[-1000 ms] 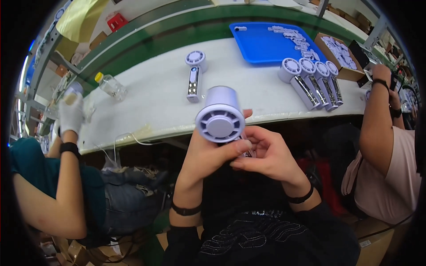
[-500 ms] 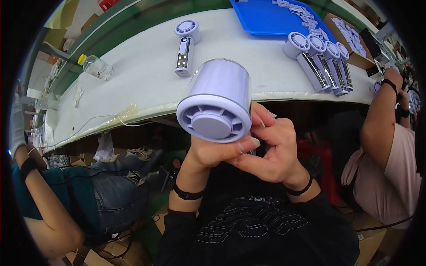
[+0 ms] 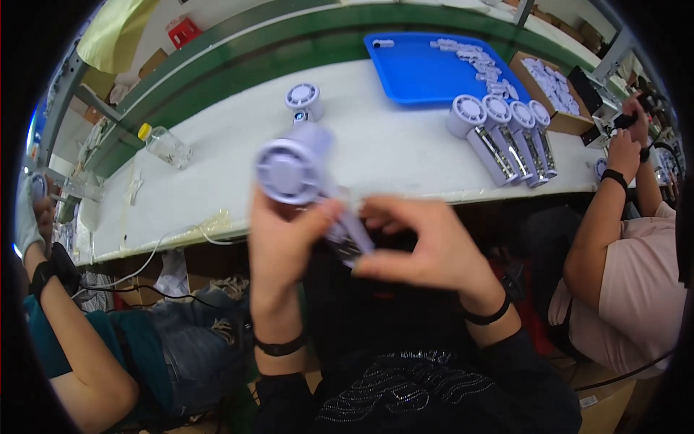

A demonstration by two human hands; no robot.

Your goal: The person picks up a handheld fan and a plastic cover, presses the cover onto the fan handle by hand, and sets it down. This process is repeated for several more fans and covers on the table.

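A lavender handheld fan (image 3: 293, 170) is tilted in front of me, its round vented head toward the upper left. My left hand (image 3: 278, 249) is closed around it just below the head. Circuit parts show along the open side of its handle, which slants down to the right. At the handle's lower end, my right hand (image 3: 437, 246) grips with thumb and curled fingers; motion blurs the exact contact. Behind the held fan, another handheld fan (image 3: 302, 96) lies on the white table, its handle partly hidden. Several similar fans (image 3: 499, 137) lie side by side at the right.
A blue tray (image 3: 405, 76) bears small pale parts along its right side. Beside it stands a cardboard box (image 3: 575, 123) of similar parts. A yellow-capped bottle (image 3: 165, 147) lies at the left. A co-worker's arm (image 3: 596, 224) is at the right, another arm (image 3: 87, 347) at the left.
The held fan has moved left, and its handle has come into view. My left hand has gone with it; my right hand has shifted to the handle's lower end. The view has tilted up.
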